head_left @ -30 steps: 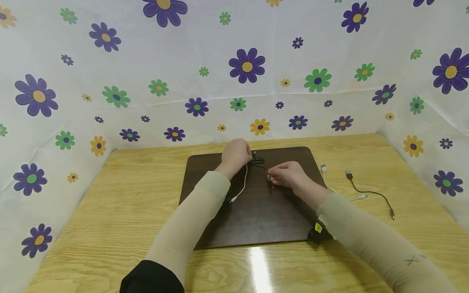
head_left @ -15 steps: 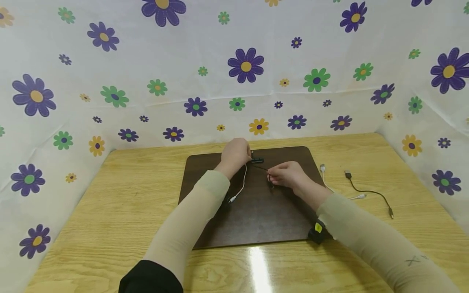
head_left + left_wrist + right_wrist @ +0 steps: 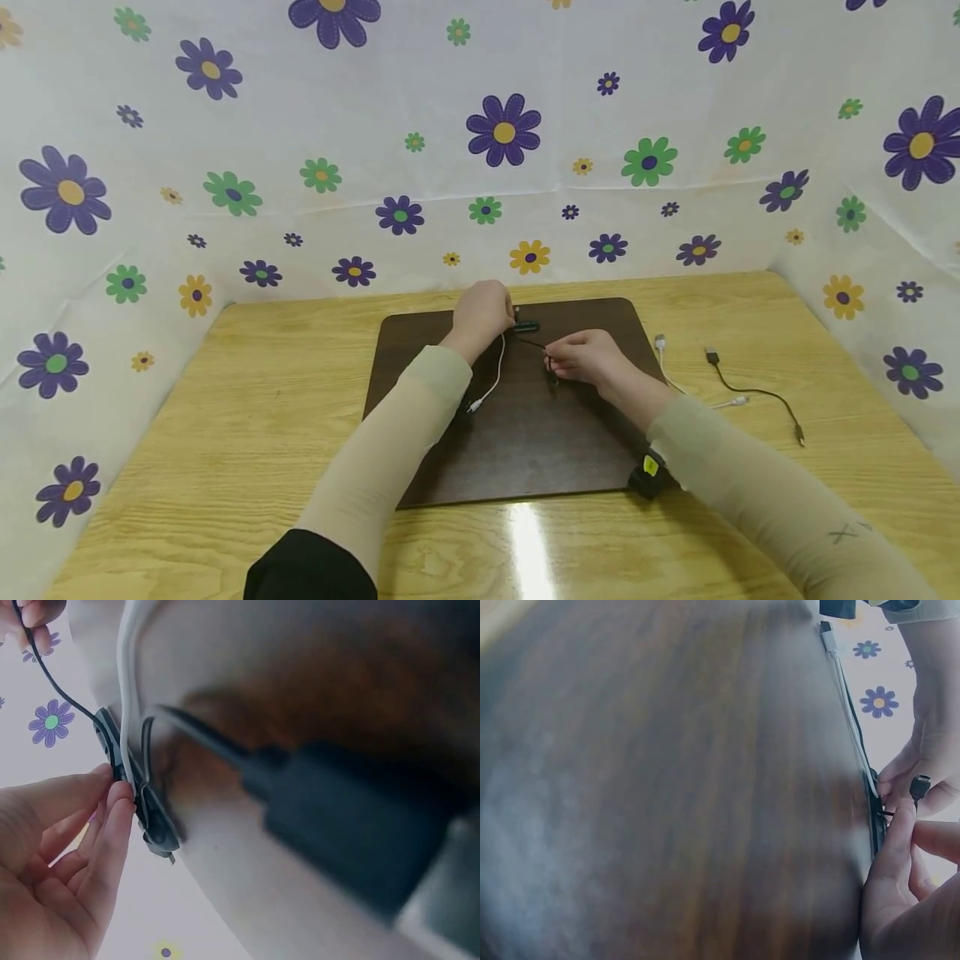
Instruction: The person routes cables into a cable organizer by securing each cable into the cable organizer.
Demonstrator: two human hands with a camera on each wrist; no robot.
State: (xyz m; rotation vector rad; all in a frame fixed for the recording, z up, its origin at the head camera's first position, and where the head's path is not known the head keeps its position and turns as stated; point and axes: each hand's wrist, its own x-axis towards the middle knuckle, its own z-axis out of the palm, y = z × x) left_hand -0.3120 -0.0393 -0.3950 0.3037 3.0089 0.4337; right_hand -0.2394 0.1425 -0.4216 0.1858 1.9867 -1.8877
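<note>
At the far edge of a dark brown board (image 3: 525, 433), my left hand (image 3: 482, 315) holds a dark cable clip (image 3: 527, 327) between thumb and fingers. In the left wrist view, a white cable (image 3: 125, 682) and a black cable run through the clip beside those fingertips. My right hand (image 3: 588, 357) pinches a thin black cable (image 3: 532, 342) that stretches to the clip. Its small black plug (image 3: 920, 786) sticks up from the right fingertips in the right wrist view. The white cable's plug (image 3: 475, 407) lies on the board; a black USB plug (image 3: 337, 817) looms close to the left wrist camera.
Right of the board, a short white cable (image 3: 667, 367) and a short black USB cable (image 3: 753, 392) lie on the wooden table (image 3: 262, 417). A black wrist camera (image 3: 647, 477) sits under my right forearm. A flowered cloth (image 3: 420, 100) encloses the back and sides.
My right hand has shifted very slightly left with the black cable still pinched. My left hand stays at the clip, nearly unmoved.
</note>
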